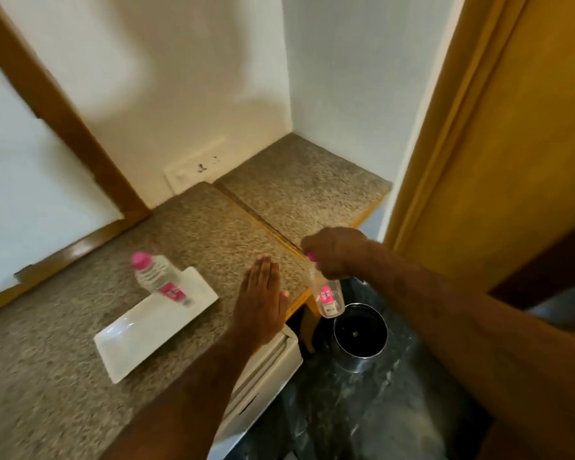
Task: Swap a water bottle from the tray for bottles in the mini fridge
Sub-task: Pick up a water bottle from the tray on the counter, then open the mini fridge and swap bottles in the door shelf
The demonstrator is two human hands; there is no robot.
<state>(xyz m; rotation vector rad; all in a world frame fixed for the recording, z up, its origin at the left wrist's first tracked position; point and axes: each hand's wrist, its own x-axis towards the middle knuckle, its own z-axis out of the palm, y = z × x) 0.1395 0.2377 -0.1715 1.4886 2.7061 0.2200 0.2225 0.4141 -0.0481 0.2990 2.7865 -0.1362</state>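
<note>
Pink-capped bottle (326,290) hangs at centre frame, right hand (334,250) fingers clamped on its neck; left hand (263,303) fingers flat together beside the tray (140,340).

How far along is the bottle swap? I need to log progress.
One bottle stands on the white tray. The right hand grips a second bottle by its cap, off the counter edge. The left hand is open. Where it goes remains open.
</note>
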